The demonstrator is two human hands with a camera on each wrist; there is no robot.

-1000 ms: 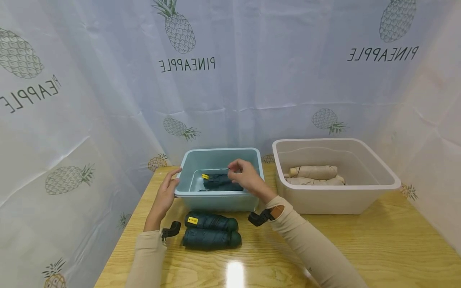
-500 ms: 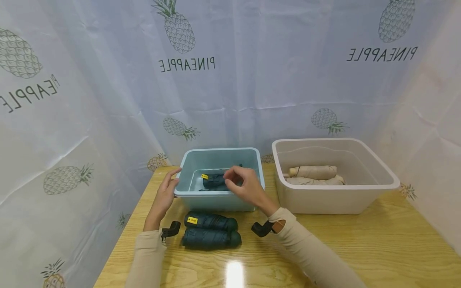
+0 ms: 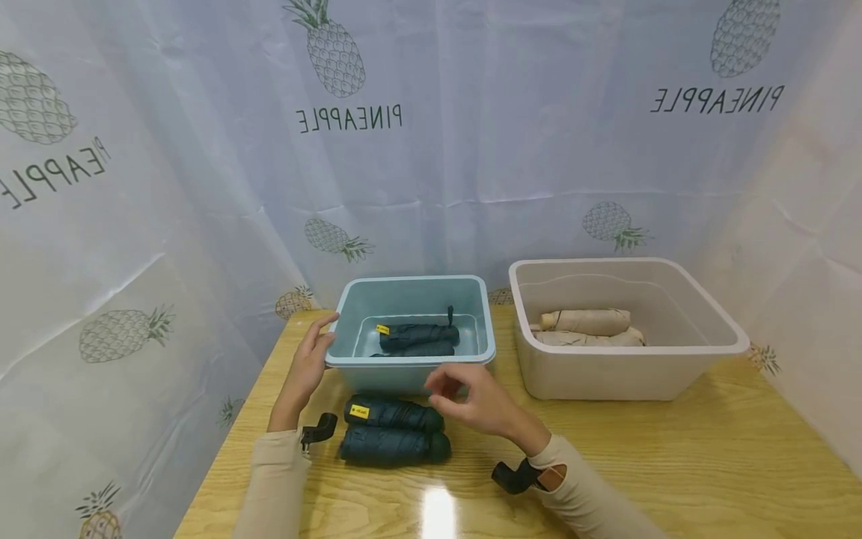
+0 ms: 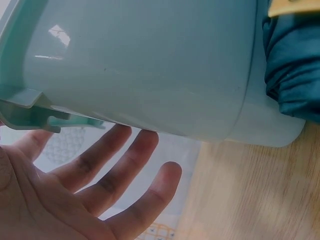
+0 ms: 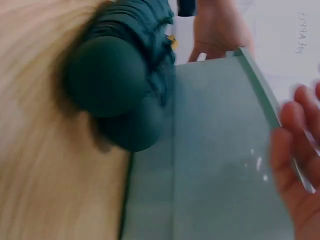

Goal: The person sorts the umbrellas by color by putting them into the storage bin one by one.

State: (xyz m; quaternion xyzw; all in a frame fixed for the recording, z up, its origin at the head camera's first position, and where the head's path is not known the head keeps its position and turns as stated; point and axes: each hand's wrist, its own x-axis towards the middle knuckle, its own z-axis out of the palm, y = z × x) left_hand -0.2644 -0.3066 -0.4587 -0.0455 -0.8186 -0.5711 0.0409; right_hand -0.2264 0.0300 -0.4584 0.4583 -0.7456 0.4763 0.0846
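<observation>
At the left end of a light blue bin (image 3: 409,378), my left hand (image 3: 307,374) rests against the side by the rim. In the left wrist view its fingers (image 4: 112,182) are stretched out, tips on the outer wall. My right hand (image 3: 474,400) hovers in front of the bin with loosely bent fingers and holds nothing. Beneath and left of it, two dark green folded umbrellas lie side by side on the table: one with a yellow tag (image 3: 387,413), and a nearer one (image 3: 387,446). Inside the bin lie a tagged folded umbrella (image 3: 417,337) and another, partly hidden one (image 3: 431,349).
A larger beige bin (image 3: 626,374) stands to the right on the wooden table (image 3: 673,449), with beige folded umbrellas (image 3: 586,323) in it. Behind the bins hangs a pineapple-print curtain (image 3: 458,150).
My right hand has come out of the blue bin, back toward me and down over the table, uncovering the umbrella inside. My left hand has stayed at the bin's rim.
</observation>
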